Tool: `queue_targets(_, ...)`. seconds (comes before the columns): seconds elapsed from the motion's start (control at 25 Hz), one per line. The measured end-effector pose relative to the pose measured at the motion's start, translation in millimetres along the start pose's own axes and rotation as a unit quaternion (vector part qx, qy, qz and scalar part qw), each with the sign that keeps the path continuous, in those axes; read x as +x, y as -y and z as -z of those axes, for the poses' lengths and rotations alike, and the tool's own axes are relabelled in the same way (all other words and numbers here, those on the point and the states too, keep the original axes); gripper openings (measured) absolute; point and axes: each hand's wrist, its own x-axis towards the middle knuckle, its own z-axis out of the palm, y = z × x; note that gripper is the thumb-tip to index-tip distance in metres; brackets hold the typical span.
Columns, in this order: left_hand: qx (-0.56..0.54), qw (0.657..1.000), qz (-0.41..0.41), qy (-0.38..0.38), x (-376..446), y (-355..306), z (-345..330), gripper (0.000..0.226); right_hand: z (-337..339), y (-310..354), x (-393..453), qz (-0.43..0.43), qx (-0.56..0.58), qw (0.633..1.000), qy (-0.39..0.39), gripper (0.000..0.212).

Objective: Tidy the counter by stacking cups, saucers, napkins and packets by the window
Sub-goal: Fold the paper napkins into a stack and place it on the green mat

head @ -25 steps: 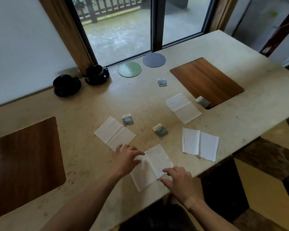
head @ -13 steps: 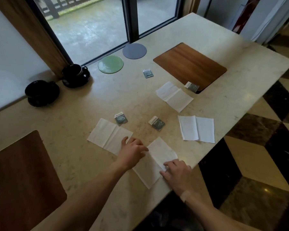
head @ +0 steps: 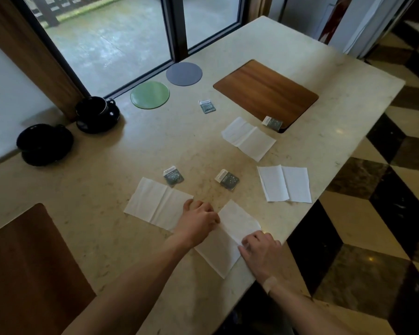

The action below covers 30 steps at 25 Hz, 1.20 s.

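Both hands rest on the nearest white napkin [head: 230, 235] at the counter's front edge. My left hand [head: 197, 220] presses its left side with curled fingers; my right hand [head: 260, 251] pinches its right edge. Three more napkins lie unfolded: one to the left [head: 155, 204], one to the right [head: 284, 183], one further back [head: 248, 139]. Several small grey packets lie scattered [head: 173, 176] [head: 227, 179] [head: 207, 106] [head: 273, 122]. Two black cups on saucers [head: 97, 113] [head: 44, 143] stand at the back left by the window.
A green round coaster [head: 149, 94] and a grey one [head: 184, 73] lie by the window frame. Wooden placemats lie at the back right [head: 266, 93] and the near left [head: 27, 272]. The counter's front edge [head: 324, 189] drops to a checkered floor.
The camera view shifted left and closer. My right hand slid in to the napkin's right edge; my left hand stayed on its left side with fingers curled tighter.
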Motion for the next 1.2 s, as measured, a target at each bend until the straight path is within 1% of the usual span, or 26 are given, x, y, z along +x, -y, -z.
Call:
queue_targets(0.16,-0.003,1.000,-0.006,-0.013,-1,1,-1,0.017,3,2,1,-0.004,-0.008,1.000,0.000,0.012)
queue_targets(0.36,-0.006,1.000,-0.003,-0.019,-3,0,-3,0.017,4,4,-1,0.017,0.006,1.000,-0.011,0.014)
queue_targets(0.52,-0.012,1.000,-0.001,-0.029,-3,-1,-4,0.016,1,3,0,0.014,0.007,1.000,-0.008,0.015)
queue_targets(0.72,-0.041,0.999,0.008,-0.033,-5,0,-6,0.015,1,-1,4,0.006,0.036,0.999,0.003,0.012)
queue_targets(0.84,-0.101,0.994,0.025,-0.035,-9,-1,-5,0.009,8,-4,9,0.008,0.088,0.996,0.001,0.011)
queue_targets(0.92,-0.190,0.979,0.048,-0.058,-15,-2,-4,0.005,20,-5,15,0.023,0.135,0.991,0.011,0.010)
queue_targets(1.0,-0.275,0.955,0.075,-0.076,-24,-7,3,0.005,30,-5,22,0.033,0.197,0.979,0.032,0.010)
queue_targets(1.12,-0.396,0.905,0.126,-0.088,-36,-15,15,0.009,46,0,28,0.021,0.303,0.948,0.091,0.012)
queue_targets(1.2,-0.448,0.874,0.159,-0.103,-42,-20,25,0.009,57,4,35,0.016,0.358,0.926,0.119,0.012)
